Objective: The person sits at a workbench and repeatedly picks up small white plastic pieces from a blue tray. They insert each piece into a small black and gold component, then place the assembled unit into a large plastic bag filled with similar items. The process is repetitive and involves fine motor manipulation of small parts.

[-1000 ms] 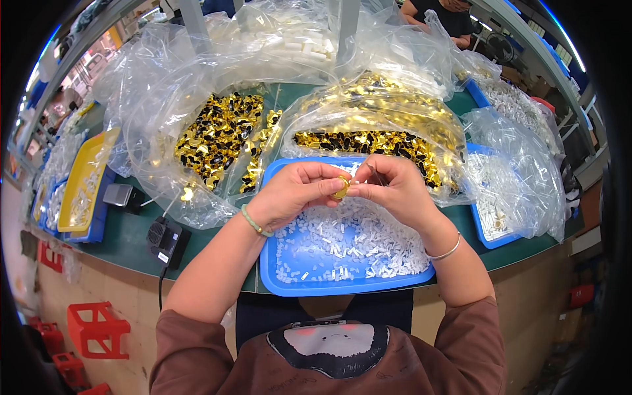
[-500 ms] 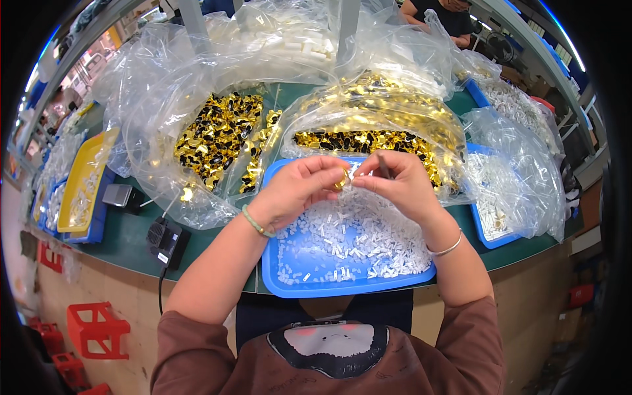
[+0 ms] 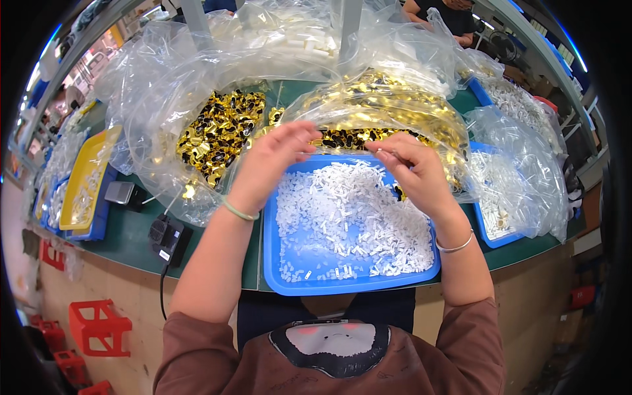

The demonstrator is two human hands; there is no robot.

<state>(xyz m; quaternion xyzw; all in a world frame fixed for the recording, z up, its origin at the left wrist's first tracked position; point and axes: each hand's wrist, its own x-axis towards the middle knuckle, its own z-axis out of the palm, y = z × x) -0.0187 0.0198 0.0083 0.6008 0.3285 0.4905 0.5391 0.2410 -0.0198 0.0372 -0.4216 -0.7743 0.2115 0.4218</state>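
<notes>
Hands have separated since the earlier frame: left hand [image 3: 273, 158] open, empty, fingers spread near the gold pieces [image 3: 217, 131]; right hand [image 3: 411, 171] pinches a small white piece above the blue tray [image 3: 283, 263]

We see bright even overhead light, glare on clear plastic bags [image 3: 421, 52], strong fisheye bending, black vignette corners, hands slightly motion-blurred.

Bench layout, head view

Blue plastic tray [image 3: 283, 276] holding small white plastic pieces [image 3: 349, 210] sits front centre; clear plastic bags of gold metal parts [image 3: 220, 128] lie behind it. Yellow plastic tray [image 3: 82, 178] far left, black power adapter [image 3: 168, 237] just left of the centre tray, second blue tray [image 3: 490, 237] right.
</notes>
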